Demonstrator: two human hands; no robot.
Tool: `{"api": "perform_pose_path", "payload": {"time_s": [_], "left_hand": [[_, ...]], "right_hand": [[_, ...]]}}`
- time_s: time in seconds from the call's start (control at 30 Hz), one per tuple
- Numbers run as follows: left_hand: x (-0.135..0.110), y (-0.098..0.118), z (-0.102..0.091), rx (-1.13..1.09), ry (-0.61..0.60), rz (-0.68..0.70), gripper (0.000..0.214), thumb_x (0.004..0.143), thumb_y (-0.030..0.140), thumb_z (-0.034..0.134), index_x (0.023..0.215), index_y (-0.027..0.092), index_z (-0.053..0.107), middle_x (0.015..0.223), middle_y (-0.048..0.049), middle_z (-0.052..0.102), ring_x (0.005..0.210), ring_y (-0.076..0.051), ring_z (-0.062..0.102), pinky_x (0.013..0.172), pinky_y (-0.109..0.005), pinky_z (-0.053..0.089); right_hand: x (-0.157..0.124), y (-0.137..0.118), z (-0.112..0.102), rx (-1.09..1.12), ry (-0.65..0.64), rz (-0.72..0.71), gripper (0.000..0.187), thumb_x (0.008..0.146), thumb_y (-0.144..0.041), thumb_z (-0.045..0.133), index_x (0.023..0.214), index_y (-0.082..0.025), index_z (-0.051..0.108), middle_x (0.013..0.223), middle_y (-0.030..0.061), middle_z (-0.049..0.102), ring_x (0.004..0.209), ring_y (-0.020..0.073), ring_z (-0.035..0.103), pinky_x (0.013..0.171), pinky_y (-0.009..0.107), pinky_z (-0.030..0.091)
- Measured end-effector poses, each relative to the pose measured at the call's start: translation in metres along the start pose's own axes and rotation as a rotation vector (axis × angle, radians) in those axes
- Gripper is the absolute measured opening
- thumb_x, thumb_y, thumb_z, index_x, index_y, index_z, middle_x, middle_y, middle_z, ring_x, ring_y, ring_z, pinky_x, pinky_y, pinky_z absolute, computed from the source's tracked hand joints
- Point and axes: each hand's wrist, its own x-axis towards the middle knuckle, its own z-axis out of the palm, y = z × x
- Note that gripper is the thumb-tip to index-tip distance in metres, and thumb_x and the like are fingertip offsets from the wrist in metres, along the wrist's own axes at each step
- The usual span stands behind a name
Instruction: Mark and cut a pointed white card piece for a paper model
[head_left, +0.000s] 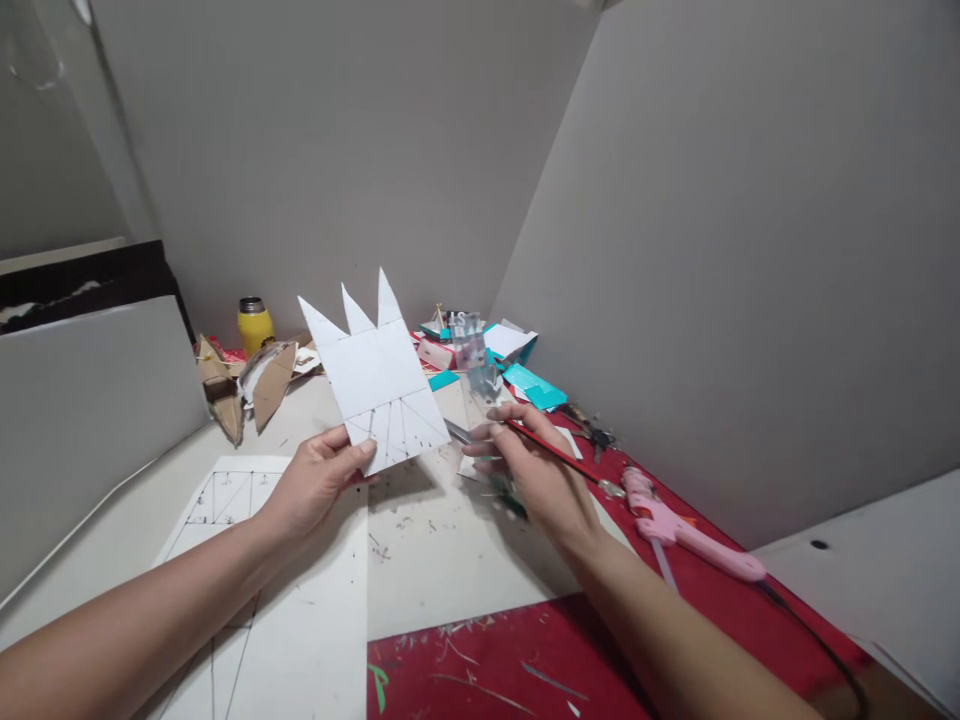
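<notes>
My left hand (pixel 319 480) pinches the lower corner of a white paper cut-out (pixel 375 385) with three pointed tips and pencil lines, held up above the table. My right hand (pixel 536 470) is closed around a thin red-handled tool (pixel 559 455), its metal tip (pixel 456 432) pointing toward the cut-out's lower right edge. A clear plastic ruler (pixel 480 395) lies under and behind the right hand. The tip and the paper are close; contact cannot be made out.
A large white sheet (pixel 300 610) with drawn lines lies on the table over a red mat (pixel 525 660). A pink glue gun (pixel 690 535) with its cord lies at right. Cardboard scraps (pixel 247 385), a yellow bottle (pixel 255 325) and teal paper pieces (pixel 529 385) crowd the back. Grey walls close in.
</notes>
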Motion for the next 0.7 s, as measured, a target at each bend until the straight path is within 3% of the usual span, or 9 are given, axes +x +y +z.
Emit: {"api": "perform_pose_path", "payload": {"time_s": [0.1, 0.3, 0.37, 0.43, 0.5, 0.6, 0.63, 0.7], "left_hand": [[-0.004, -0.004, 0.004, 0.026, -0.05, -0.038, 0.034, 0.074, 0.032, 0.08, 0.105, 0.02, 0.076, 0.107, -0.0079, 0.076, 0.086, -0.019, 0.065, 0.074, -0.028, 0.05], [-0.012, -0.013, 0.012, 0.108, -0.148, -0.155, 0.028, 0.073, 0.036, 0.081, 0.095, 0.019, 0.074, 0.088, -0.0044, 0.075, 0.074, -0.015, 0.064, 0.07, -0.028, 0.05], [-0.013, -0.011, 0.011, 0.132, -0.242, -0.226, 0.031, 0.071, 0.043, 0.081, 0.081, 0.015, 0.073, 0.071, -0.0034, 0.071, 0.06, -0.014, 0.06, 0.061, -0.028, 0.049], [-0.017, -0.005, 0.01, 0.225, -0.414, -0.337, 0.041, 0.072, 0.052, 0.077, 0.065, 0.013, 0.069, 0.057, -0.0039, 0.065, 0.05, -0.014, 0.056, 0.053, -0.027, 0.045], [-0.025, 0.004, 0.012, 0.492, -0.644, -0.454, 0.05, 0.079, 0.057, 0.067, 0.056, 0.013, 0.064, 0.051, -0.0036, 0.06, 0.045, -0.012, 0.05, 0.047, -0.025, 0.038], [-0.046, 0.013, 0.027, 1.056, -0.832, -0.41, 0.042, 0.086, 0.045, 0.06, 0.053, 0.018, 0.059, 0.045, 0.005, 0.046, 0.039, -0.008, 0.031, 0.038, -0.023, 0.024], [-0.054, 0.013, 0.034, 1.201, -0.88, -0.329, 0.036, 0.085, 0.039, 0.061, 0.054, 0.019, 0.06, 0.044, 0.0058, 0.045, 0.038, -0.009, 0.028, 0.037, -0.024, 0.021], [-0.069, 0.006, 0.048, 1.388, -0.989, -0.09, 0.019, 0.084, 0.028, 0.061, 0.07, 0.02, 0.07, 0.06, 0.0016, 0.064, 0.048, -0.013, 0.049, 0.044, -0.024, 0.034]], "right_hand": [[-0.004, -0.003, 0.004, 0.214, -0.021, 0.073, 0.025, 0.081, -0.04, 0.064, 0.094, -0.024, 0.05, 0.081, -0.001, 0.07, 0.06, 0.0138, 0.066, 0.057, 0.027, 0.056], [-0.016, -0.012, 0.008, 0.146, -0.141, 0.039, 0.032, 0.071, -0.039, 0.076, 0.086, -0.023, 0.053, 0.064, -0.0057, 0.055, 0.058, 0.0123, 0.053, 0.051, 0.024, 0.048], [-0.015, -0.014, 0.002, 0.117, -0.225, 0.057, 0.031, 0.07, -0.036, 0.077, 0.084, -0.023, 0.053, 0.062, -0.0061, 0.054, 0.058, 0.0116, 0.05, 0.052, 0.024, 0.044], [-0.011, -0.013, -0.01, 0.071, -0.306, 0.076, 0.03, 0.07, -0.035, 0.077, 0.083, -0.022, 0.053, 0.062, -0.0059, 0.054, 0.057, 0.0111, 0.049, 0.053, 0.024, 0.04], [-0.007, -0.008, -0.024, -0.005, -0.371, 0.111, 0.029, 0.07, -0.033, 0.077, 0.084, -0.021, 0.054, 0.063, -0.0054, 0.054, 0.057, 0.0111, 0.048, 0.053, 0.025, 0.037], [-0.004, 0.003, -0.04, -0.141, -0.514, 0.151, 0.027, 0.073, -0.033, 0.073, 0.085, -0.021, 0.052, 0.062, -0.0051, 0.053, 0.055, 0.0116, 0.048, 0.051, 0.025, 0.036], [-0.004, 0.007, -0.042, -0.175, -0.564, 0.153, 0.025, 0.074, -0.033, 0.072, 0.085, -0.02, 0.053, 0.062, -0.0048, 0.053, 0.056, 0.0121, 0.049, 0.052, 0.025, 0.036], [-0.004, 0.014, -0.042, -0.21, -0.623, 0.137, 0.025, 0.074, -0.031, 0.072, 0.085, -0.02, 0.054, 0.067, -0.0027, 0.056, 0.061, 0.0137, 0.053, 0.055, 0.026, 0.04]]}}
